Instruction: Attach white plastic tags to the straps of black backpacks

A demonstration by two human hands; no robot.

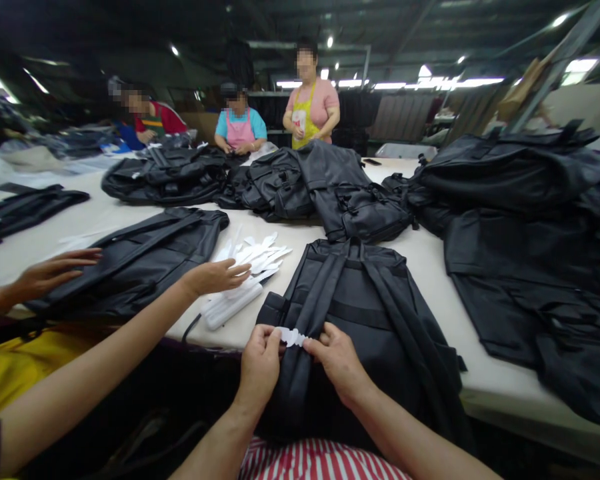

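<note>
Left hand (260, 363) and right hand (337, 357) sit close together, each pinching one end of the strip (291, 337) between them. The strip lies right at the fingertips, across the straps of the backpack (380, 313).

Looks forward and down from the person's head, very near the left hand (260, 363) and right hand (337, 360) at the close edge of the table (430, 267). Reaches far across it too, up to the people (310, 100) at the far end.
</note>
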